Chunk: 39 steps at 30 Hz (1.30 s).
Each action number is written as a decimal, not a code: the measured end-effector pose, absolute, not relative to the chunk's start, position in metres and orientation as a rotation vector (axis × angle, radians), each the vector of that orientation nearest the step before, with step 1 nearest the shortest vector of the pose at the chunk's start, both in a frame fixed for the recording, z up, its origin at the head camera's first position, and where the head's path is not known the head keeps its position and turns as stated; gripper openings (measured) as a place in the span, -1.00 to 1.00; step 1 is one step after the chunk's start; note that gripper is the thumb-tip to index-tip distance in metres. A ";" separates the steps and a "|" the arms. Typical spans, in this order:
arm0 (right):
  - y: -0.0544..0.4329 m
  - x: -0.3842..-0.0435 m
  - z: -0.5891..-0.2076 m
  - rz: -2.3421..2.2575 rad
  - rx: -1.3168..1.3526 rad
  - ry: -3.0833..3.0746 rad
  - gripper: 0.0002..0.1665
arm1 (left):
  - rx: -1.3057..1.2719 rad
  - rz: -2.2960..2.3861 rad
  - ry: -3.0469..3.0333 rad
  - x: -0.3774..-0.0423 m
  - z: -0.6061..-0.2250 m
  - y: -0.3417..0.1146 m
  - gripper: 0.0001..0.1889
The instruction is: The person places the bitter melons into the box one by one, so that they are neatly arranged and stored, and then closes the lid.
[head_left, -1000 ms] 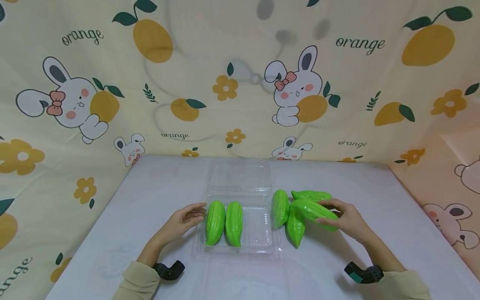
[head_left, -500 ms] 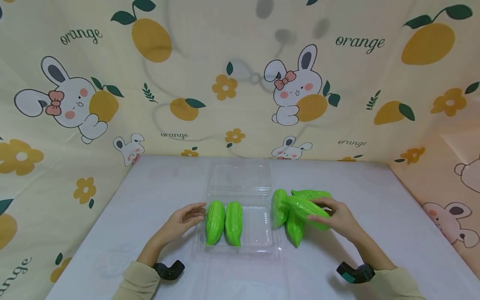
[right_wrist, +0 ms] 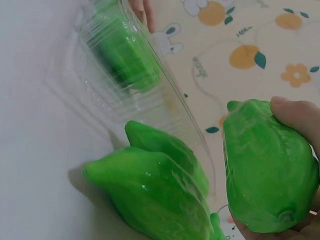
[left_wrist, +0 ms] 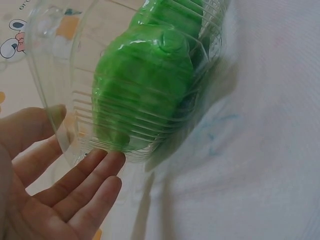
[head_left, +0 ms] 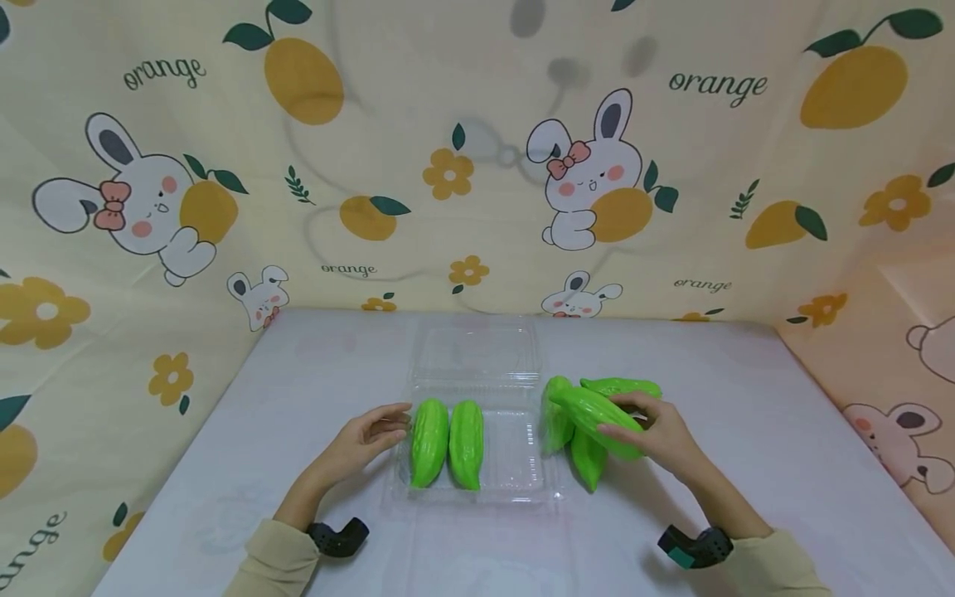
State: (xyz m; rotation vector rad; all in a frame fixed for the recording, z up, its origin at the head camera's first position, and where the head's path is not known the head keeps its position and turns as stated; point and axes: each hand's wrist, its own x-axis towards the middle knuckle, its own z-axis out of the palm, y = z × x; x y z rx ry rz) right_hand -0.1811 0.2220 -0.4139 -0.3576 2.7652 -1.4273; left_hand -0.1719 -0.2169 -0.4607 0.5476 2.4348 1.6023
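In the head view, my right hand (head_left: pixel 656 431) grips a shiny, ridged green gourd (head_left: pixel 593 414) by its near end. The gourd slants over others lying to the right of a clear plastic clamshell box (head_left: pixel 511 448). Thumb and fingers surround the held gourd (right_wrist: pixel 270 170) in the right wrist view. Two more gourds (head_left: pixel 429 444) lie side by side in the left of the box. My left hand (head_left: pixel 367 439) is at the box's left edge, its fairly straight fingers (left_wrist: pixel 107 162) right against the ribbed wall.
Beneath the held gourd are a partly covered gourd (head_left: pixel 555 423) close to the box and one pointing forward (head_left: pixel 589 464). Another gourd (head_left: pixel 619 386) lies crosswise behind them. The box's lid (head_left: pixel 475 348) is folded back flat on the white table (head_left: pixel 313 356). A printed cloth (head_left: pixel 418 124) hangs behind.
My right hand has moved left with the held gourd, whose far tip now overlaps the gourd closest to the box. The left hand has stayed still at the box edge.
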 end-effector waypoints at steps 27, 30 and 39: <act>0.188 -0.176 -0.407 -1.389 -0.316 2.706 -0.47 | 0.538 1.597 2.442 -0.172 -0.461 -0.217 -0.47; 0.185 -0.175 -0.406 -1.396 -0.335 2.695 -0.46 | 0.541 1.597 2.445 -0.172 -0.461 -0.217 -0.47; 0.175 -0.173 -0.400 -1.386 -0.290 2.651 -0.44 | 0.536 1.592 2.446 -0.172 -0.462 -0.217 -0.47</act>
